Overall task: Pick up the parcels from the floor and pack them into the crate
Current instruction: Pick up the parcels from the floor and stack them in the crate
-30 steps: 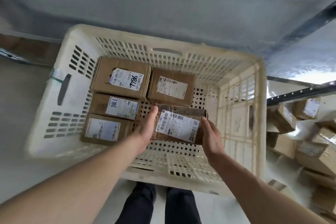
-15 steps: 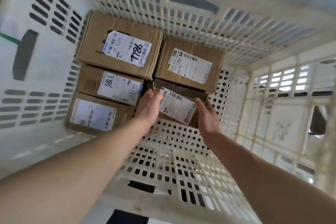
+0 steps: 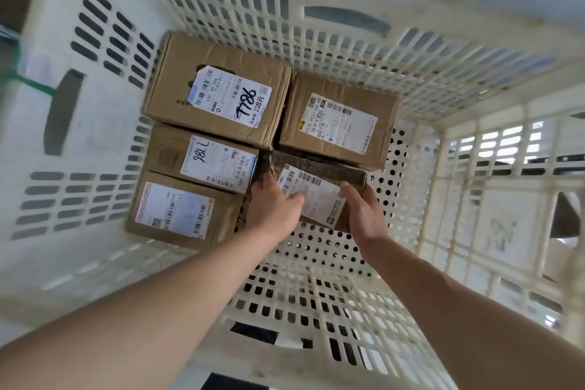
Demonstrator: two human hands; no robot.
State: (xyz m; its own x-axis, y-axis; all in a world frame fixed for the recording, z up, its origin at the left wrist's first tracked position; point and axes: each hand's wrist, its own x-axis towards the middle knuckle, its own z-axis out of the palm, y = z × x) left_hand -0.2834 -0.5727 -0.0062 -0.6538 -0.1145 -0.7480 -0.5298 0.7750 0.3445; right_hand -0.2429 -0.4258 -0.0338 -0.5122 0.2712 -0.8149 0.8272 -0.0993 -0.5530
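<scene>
Both hands (left hand (image 3: 273, 209), right hand (image 3: 364, 215)) grip one parcel (image 3: 319, 187) — fingers curled.

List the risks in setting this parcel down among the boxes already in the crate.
1. The left hand sits in the narrow gap between the held parcel and the 98LL box; its fingers could get pinched as the parcel settles.
2. The held parcel's far edge lies close against the neighbouring box; it may catch there and end up tilted.
3. The parcel looks crumpled and dark along its top, so squeezing it into place might crush it further.
</scene>
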